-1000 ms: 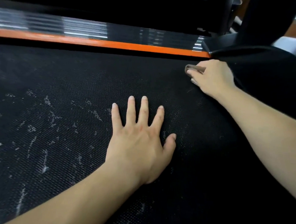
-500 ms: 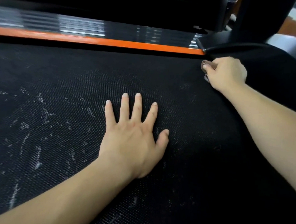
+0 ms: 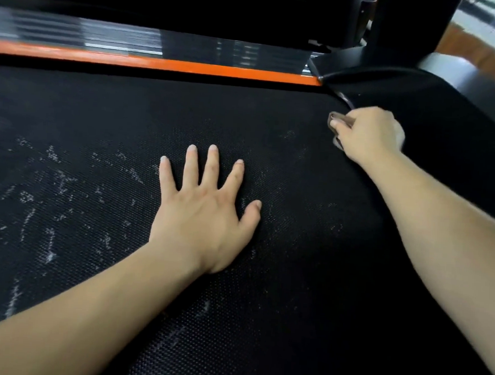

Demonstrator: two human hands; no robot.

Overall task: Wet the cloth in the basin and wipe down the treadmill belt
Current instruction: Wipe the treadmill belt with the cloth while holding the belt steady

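Observation:
The black textured treadmill belt (image 3: pixel 101 116) fills the view, with whitish dust streaks on its left half. My left hand (image 3: pixel 205 211) lies flat on the belt near the middle, fingers spread, holding nothing. My right hand (image 3: pixel 366 133) is closed over a bunched cloth (image 3: pixel 340 120) at the belt's far right, pressed down close to the black motor cover. Only brown and pale edges of the cloth show past my fingers. No basin is in view.
An orange side rail (image 3: pixel 189 66) runs along the belt's far edge, with a glossy black footrail (image 3: pixel 133 42) behind it. A black upright post (image 3: pixel 406 29) and the motor cover (image 3: pixel 417 90) rise at the right. Wooden floor (image 3: pixel 482 56) shows at the top right.
My right hand slid the cloth rightward along the belt's far edge toward the motor cover, then came slightly back toward me. My left hand stayed flat in place.

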